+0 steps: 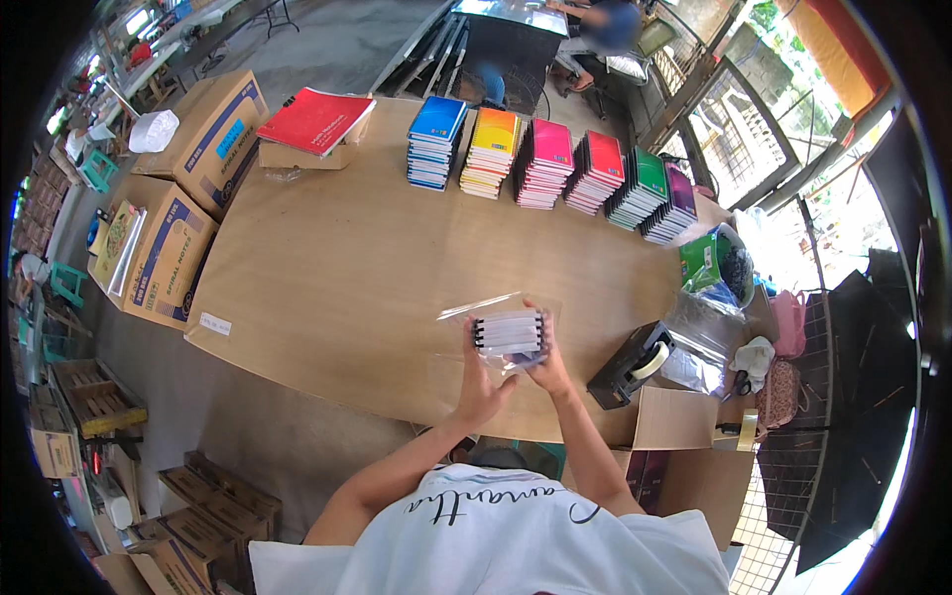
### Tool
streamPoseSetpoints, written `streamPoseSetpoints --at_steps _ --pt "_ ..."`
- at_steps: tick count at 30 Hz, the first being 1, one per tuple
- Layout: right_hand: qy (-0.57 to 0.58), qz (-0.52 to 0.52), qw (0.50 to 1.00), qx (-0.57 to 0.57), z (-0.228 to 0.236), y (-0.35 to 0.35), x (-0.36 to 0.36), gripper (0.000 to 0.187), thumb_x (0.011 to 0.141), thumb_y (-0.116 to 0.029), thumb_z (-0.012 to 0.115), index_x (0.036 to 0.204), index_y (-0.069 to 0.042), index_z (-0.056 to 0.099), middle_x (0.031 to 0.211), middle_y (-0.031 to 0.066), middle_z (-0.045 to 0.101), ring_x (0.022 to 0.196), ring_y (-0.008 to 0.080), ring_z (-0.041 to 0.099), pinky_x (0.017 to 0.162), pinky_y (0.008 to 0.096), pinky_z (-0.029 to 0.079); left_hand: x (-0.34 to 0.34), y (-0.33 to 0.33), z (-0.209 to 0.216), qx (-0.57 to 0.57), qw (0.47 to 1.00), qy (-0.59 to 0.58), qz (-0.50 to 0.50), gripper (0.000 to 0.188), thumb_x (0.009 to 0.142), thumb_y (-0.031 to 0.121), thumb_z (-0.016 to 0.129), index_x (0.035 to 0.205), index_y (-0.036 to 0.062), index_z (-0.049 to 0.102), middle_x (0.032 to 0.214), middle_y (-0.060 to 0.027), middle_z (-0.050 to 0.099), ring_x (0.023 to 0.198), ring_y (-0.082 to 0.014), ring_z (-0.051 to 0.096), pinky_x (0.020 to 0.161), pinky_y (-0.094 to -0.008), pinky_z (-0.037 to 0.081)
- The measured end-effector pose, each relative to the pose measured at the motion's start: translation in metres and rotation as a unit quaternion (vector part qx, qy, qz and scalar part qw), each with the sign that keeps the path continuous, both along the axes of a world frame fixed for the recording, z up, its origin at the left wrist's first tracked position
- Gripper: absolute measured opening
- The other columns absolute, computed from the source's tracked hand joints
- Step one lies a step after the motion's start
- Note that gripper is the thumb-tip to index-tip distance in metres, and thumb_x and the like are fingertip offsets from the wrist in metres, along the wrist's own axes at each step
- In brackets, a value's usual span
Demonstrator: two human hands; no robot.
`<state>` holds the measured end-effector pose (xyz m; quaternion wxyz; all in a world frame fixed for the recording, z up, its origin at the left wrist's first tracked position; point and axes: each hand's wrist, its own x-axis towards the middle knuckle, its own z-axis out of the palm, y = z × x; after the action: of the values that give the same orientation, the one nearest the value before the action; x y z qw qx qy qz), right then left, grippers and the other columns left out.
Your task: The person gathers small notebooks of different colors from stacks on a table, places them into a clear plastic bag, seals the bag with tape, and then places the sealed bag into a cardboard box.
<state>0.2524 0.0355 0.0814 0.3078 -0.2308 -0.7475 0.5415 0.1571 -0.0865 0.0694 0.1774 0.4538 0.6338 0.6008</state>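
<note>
Between my hands is a small stack of spiral notebooks [508, 333], its white page edges and black bindings facing up. Loose clear plastic wrap [489, 305] surrounds the stack and sticks out past it. My left hand [480, 389] grips the stack's left side, with the thumb toward me. On the right side, my right hand [548, 365] holds it with the fingers along the edge. The bundle is above the near part of the brown table [327, 268]. The notebooks' covers are mostly hidden.
Several notebook stacks [543, 149] in different colours line the far side. A red notebook [315, 121] lies at the back left beside large cartons [164, 248]. To the right are a tape dispenser [632, 367], clear plastic bags [706, 332] and an open carton [674, 421]. A person [605, 25] sits beyond.
</note>
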Motion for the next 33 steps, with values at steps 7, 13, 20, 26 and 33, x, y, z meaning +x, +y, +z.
streamPoseSetpoints --at_steps 7,13,20,26,33 --pt "0.067 -0.042 0.997 -0.017 -0.018 -0.011 0.018 0.083 0.063 0.001 0.066 0.137 -0.002 0.029 0.132 0.018 0.041 0.123 0.0285 0.043 0.097 0.0381 0.041 -0.021 -0.003 -0.024 0.038 0.996 0.083 -0.022 0.095 0.069 0.008 0.073 0.144 -0.0006 0.014 0.15 -0.0222 0.018 0.138 -0.0379 0.022 0.113 -0.0469 0.017" --pt "-0.235 0.199 0.878 0.366 0.096 0.044 0.039 0.044 0.069 -0.001 0.066 0.111 -0.009 0.058 0.124 0.0069 0.053 0.101 0.0294 0.058 0.075 0.0384 0.052 -0.079 -0.011 -0.032 0.071 0.941 0.301 -0.138 0.077 0.067 0.0 0.064 0.135 0.0065 0.029 0.146 -0.0127 0.031 0.134 -0.0341 0.032 0.113 -0.0546 0.013" --pt "-0.221 0.171 0.767 0.577 0.137 0.037 0.018 0.034 0.069 -0.014 0.069 0.101 -0.023 0.066 0.122 -0.0023 0.056 0.096 0.0166 0.055 0.085 0.033 0.044 -0.102 -0.008 -0.004 0.061 0.909 0.381 -0.156 0.067 0.065 -0.006 0.057 0.126 0.0167 0.045 0.135 -0.0022 0.043 0.126 -0.0261 0.041 0.113 -0.0568 0.012" --pt "-0.284 0.256 0.77 0.51 0.117 0.053 0.026 0.02 0.067 -0.013 0.069 0.086 -0.02 0.067 0.108 -0.008 0.061 0.092 0.015 0.054 0.08 0.0329 0.044 -0.099 -0.001 -0.007 0.032 0.899 0.383 -0.21 0.074 0.062 -0.005 0.06 0.13 0.0196 0.045 0.134 0.0006 0.041 0.125 -0.0243 0.04 0.113 -0.0577 0.01" --pt "-0.26 0.301 0.818 0.415 0.102 0.07 0.003 0.008 0.072 -0.014 0.069 0.079 -0.014 0.065 0.096 -0.0039 0.062 0.097 0.0206 0.054 0.08 0.034 0.047 -0.114 0.019 0.046 -0.031 0.785 0.531 -0.318 0.09 0.064 0.008 0.07 0.141 0.0382 0.035 0.147 0.0003 0.029 0.137 -0.0245 0.028 0.112 -0.0608 0.009"
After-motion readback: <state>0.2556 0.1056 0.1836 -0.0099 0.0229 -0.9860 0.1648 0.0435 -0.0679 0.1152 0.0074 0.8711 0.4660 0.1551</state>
